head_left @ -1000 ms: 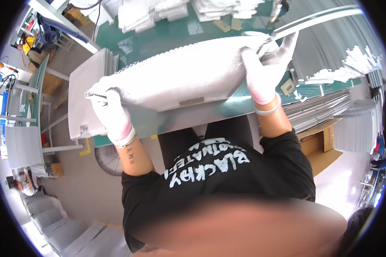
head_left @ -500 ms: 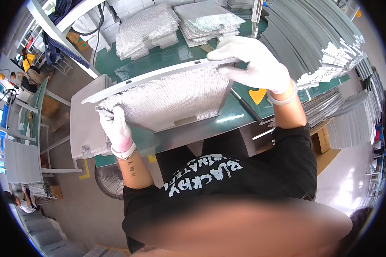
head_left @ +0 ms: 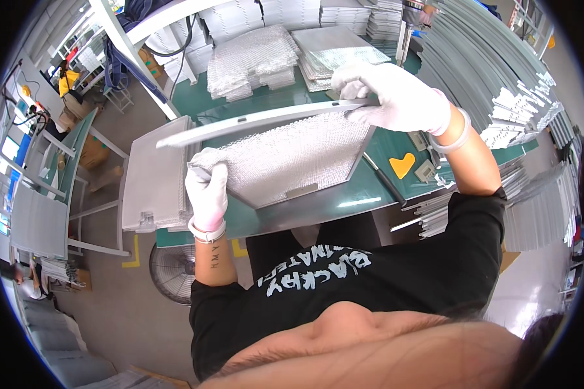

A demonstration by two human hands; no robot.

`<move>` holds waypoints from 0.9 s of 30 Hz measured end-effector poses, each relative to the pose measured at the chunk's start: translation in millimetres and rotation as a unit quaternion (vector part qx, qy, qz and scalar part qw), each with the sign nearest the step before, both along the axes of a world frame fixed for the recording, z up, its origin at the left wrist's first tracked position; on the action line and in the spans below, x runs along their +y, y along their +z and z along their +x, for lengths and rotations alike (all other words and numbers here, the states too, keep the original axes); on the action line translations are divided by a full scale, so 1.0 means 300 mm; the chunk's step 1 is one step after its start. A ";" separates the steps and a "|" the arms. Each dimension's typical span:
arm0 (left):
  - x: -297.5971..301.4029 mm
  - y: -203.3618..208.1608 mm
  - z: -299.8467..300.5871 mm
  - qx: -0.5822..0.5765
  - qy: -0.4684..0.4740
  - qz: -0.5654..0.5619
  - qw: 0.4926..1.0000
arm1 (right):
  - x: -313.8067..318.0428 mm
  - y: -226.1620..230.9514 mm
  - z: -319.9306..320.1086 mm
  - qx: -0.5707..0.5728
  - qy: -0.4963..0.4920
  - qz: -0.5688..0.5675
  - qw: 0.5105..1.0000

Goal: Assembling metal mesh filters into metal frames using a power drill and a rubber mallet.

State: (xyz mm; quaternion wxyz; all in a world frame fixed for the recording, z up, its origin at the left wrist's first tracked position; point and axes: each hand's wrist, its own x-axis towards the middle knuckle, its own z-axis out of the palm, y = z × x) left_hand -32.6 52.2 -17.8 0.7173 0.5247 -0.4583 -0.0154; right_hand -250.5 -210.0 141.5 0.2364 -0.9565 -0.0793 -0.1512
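A silvery mesh filter panel (head_left: pixel 298 152) is held tilted over the green table, its lower edge near the front. Along its top runs a long white frame strip (head_left: pixel 240 124) with small dark slots, its left end standing clear of the mesh. My gloved left hand (head_left: pixel 207 191) is closed on the panel's upper left corner, thumb on the near face. At the upper right corner my gloved right hand (head_left: pixel 396 97) pinches the strip's right end against the panel, its fingers curled over the top. The exact contact there is partly hidden.
Mesh sheet stacks (head_left: pixel 253 61) lie at the back of the green table (head_left: pixel 272 220). Flat panels (head_left: pixel 152 175) are piled at left. A dark-handled tool (head_left: pixel 386 181) and a yellow scraper (head_left: pixel 402 166) lie at right, near long grey strips (head_left: pixel 474 65). A fan (head_left: pixel 172 272) stands below.
The view has shifted, so the table and both hands appear farther right. My right hand's fingers have curled more closely over the strip's end. Both hands keep their hold.
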 end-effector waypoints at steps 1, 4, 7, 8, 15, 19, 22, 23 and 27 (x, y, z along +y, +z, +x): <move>-0.003 -0.001 0.002 -0.008 0.014 0.001 1.000 | -0.003 0.000 0.003 -0.001 -0.003 -0.023 1.000; -0.015 0.003 -0.004 0.037 0.007 -0.007 0.999 | -0.020 -0.001 0.028 -0.026 0.042 -0.135 0.990; -0.012 0.013 0.007 0.059 -0.037 0.003 0.998 | -0.019 -0.025 0.060 -0.066 0.113 -0.165 0.978; -0.006 0.027 0.006 0.071 -0.073 0.020 0.995 | -0.014 -0.029 0.070 -0.080 0.137 -0.107 0.981; -0.010 0.109 -0.006 0.008 -0.069 -0.025 0.997 | 0.088 -0.029 0.130 0.000 0.111 -0.051 0.992; -0.020 0.087 -0.041 0.009 0.033 -0.050 0.998 | 0.098 -0.030 0.156 -0.090 0.177 -0.091 0.976; -0.051 0.051 -0.051 0.032 0.083 -0.197 0.976 | 0.103 -0.030 0.165 -0.073 0.184 -0.105 0.975; -0.053 0.050 -0.059 0.042 0.098 -0.198 0.974 | 0.104 -0.032 0.169 -0.069 0.181 -0.099 0.976; -0.094 0.063 -0.055 -0.035 0.139 -0.241 0.960 | 0.102 -0.030 0.167 -0.066 0.175 -0.097 0.978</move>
